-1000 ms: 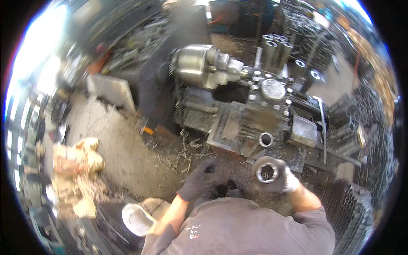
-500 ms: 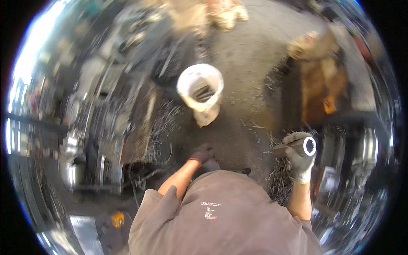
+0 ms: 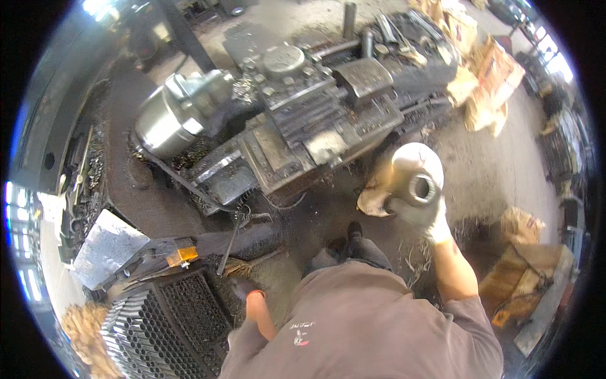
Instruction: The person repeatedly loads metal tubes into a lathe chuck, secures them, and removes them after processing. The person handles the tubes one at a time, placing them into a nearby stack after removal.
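Observation:
My right hand (image 3: 416, 211), in a pale grey work glove, is closed around a short thick-walled metal tube (image 3: 421, 188). The tube's round open end faces up, and the white bucket (image 3: 416, 155) stands just beyond it. Down at my left side hangs my left hand (image 3: 242, 288) in a dark glove with a reddish cuff. Its fingers are blurred and hard to make out. A small straw broom (image 3: 243, 266) lies close to that hand. Ahead of me is a lathe with a shiny chuck (image 3: 165, 123) and a heavy tool post carriage (image 3: 297, 107).
A rack of metal tubes (image 3: 170, 316) stands low on the left, near an orange box (image 3: 182, 256) and a metal sheet (image 3: 107, 246). Paper sacks (image 3: 495, 76) lie at the far right. A wooden crate (image 3: 527, 278) sits right of my arm. Metal shavings (image 3: 413, 262) litter the floor.
My view has swung left, bringing the lathe in front of me. My right hand still holds the tube, now in front of the bucket; my left hand now hangs by the broom.

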